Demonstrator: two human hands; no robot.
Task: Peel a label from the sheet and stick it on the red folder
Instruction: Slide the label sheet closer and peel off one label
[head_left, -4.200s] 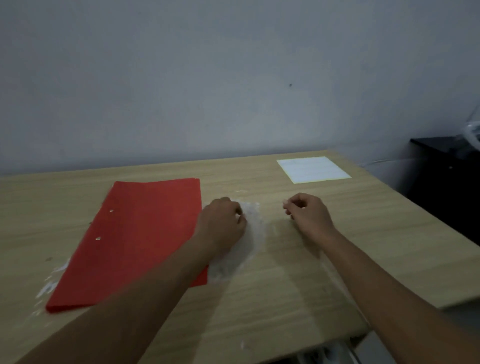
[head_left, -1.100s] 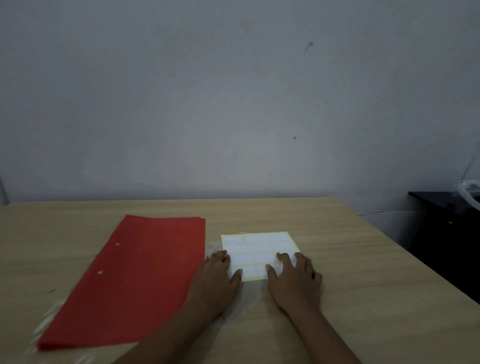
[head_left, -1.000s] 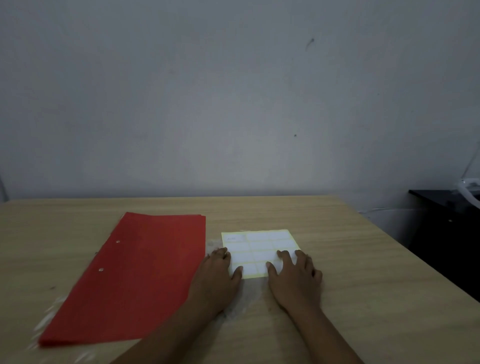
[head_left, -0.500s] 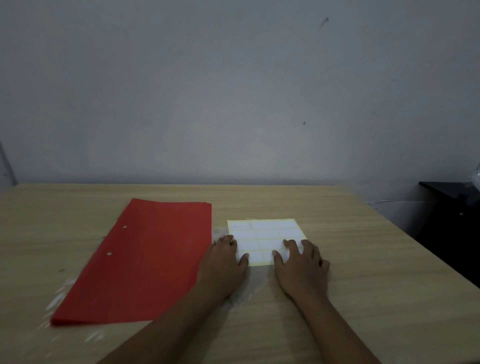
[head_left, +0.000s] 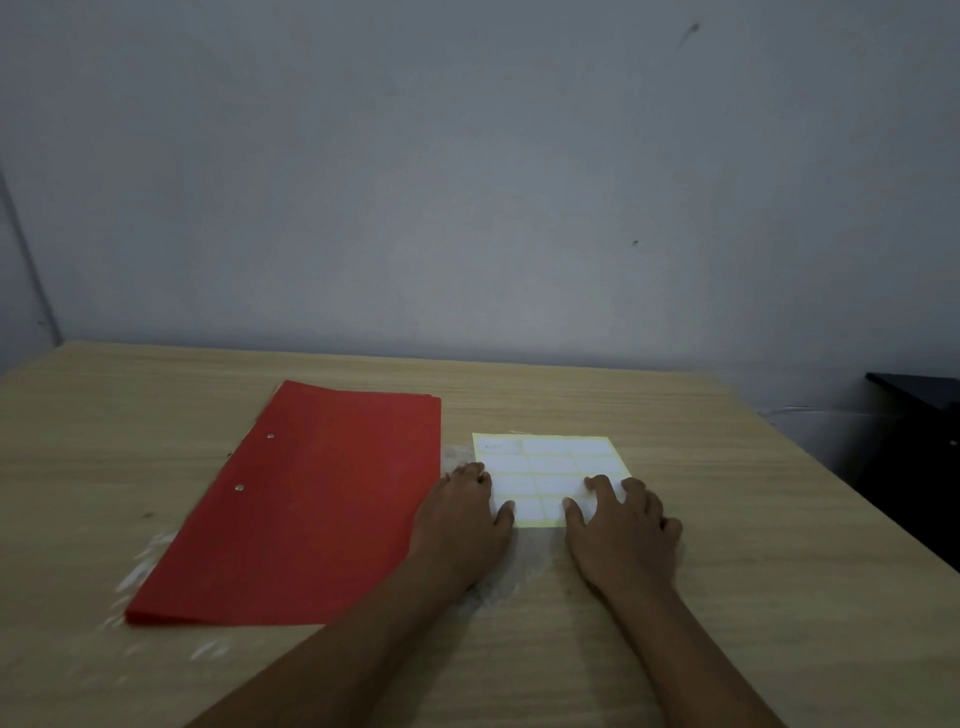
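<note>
Head view, left to right. The red folder (head_left: 311, 499) lies flat and closed on the wooden table (head_left: 779, 571), with two small metal studs (head_left: 270, 435) near its left edge. Its cover is bare, with no label or print that I can see. I judge it thin card, light and apt to slide under pressure, so one hand should steady it when the label goes on.

My left hand (head_left: 462, 525) lies just right of the folder, fingers straight and flat, thumb tip resting on the near left edge of the label sheet (head_left: 550, 467); it grips nothing. The sheet lies flat, close beside the folder but apart from it, with white rectangular labels in rows on a pale yellow backing. I judge it very light, limp and easily creased. A label is best taken by lifting one corner with a fingernail while the other hand holds the backing down. The far left label carries faint marks, too small to read.

My right hand (head_left: 623, 535) presses the sheet's near right corner with straight, spread fingers and holds nothing. A dark cabinet (head_left: 914, 441) stands beyond the table's right edge.
</note>
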